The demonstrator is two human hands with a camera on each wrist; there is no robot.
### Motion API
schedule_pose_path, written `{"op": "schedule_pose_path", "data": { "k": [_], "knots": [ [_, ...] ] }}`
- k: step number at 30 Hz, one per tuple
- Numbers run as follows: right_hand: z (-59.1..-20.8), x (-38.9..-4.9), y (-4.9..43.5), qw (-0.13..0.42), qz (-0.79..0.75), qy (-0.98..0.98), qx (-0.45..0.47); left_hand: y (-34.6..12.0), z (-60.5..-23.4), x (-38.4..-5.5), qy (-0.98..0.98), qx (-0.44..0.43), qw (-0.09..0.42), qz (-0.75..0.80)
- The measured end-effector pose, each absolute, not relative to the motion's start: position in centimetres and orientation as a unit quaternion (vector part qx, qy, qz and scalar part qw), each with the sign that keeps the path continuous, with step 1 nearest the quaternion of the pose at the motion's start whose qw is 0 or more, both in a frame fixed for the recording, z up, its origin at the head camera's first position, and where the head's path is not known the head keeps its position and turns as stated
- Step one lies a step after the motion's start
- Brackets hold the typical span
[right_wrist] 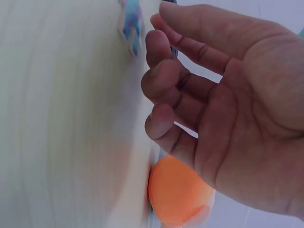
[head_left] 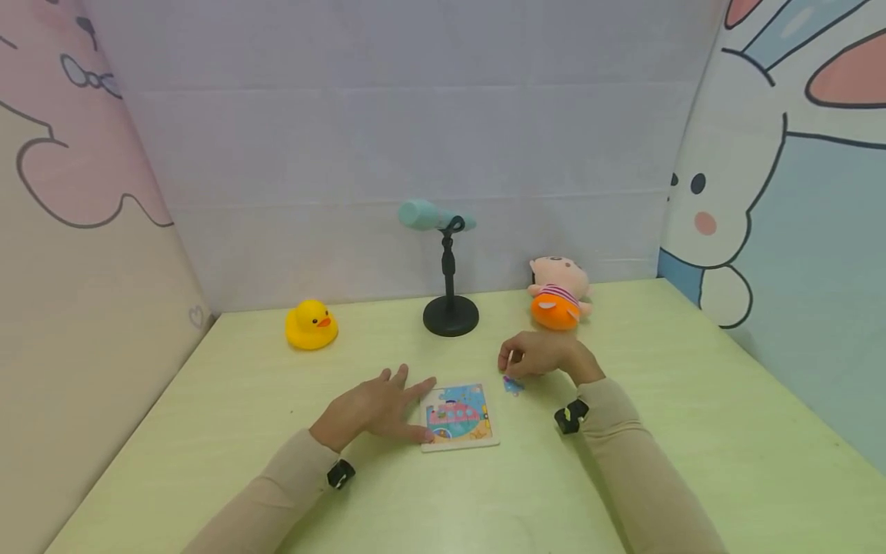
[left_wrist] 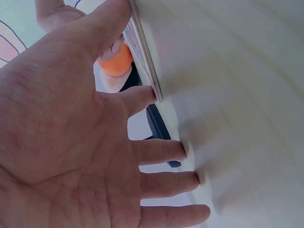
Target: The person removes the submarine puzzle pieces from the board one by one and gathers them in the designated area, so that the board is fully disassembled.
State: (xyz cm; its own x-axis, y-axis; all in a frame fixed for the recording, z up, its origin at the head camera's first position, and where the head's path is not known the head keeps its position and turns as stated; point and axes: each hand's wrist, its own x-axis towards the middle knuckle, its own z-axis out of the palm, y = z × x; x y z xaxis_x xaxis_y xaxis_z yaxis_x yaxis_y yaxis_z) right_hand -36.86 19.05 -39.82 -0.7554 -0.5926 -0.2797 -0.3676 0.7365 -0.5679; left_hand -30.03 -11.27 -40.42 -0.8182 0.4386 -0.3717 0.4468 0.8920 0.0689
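Left hand: fingers spread, thumb and index touching left side of picture puzzle, flat on table. Right hand: fingers loosely bent, tips just beside small blue piece, which lies right of puzzle. Plush toy behind right hand.

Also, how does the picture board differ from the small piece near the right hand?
The picture board is larger than the small piece. The board is squarish; the piece has an irregular outline. The left hand touches the board; the piece is by the right hand. Both show blue.
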Motion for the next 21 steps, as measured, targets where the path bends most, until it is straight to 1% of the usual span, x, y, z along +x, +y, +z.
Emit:
{"op": "schedule_pose_path", "data": {
  "k": [7,14,21],
  "knots": [
    [-39.8,-36.5,17.2,0.219,-0.250,0.902,-0.276,-11.3,-40.3,-30.0,0.955,0.237,0.178,-0.017],
    [-39.0,-35.8,15.4,0.212,-0.234,0.899,-0.305,-11.4,-40.5,-30.1,0.953,0.269,0.125,-0.057],
    [-39.3,-34.7,12.7,0.215,-0.205,0.892,-0.340,-11.6,-40.7,-30.1,0.952,0.274,0.110,-0.075]
  ]
}}
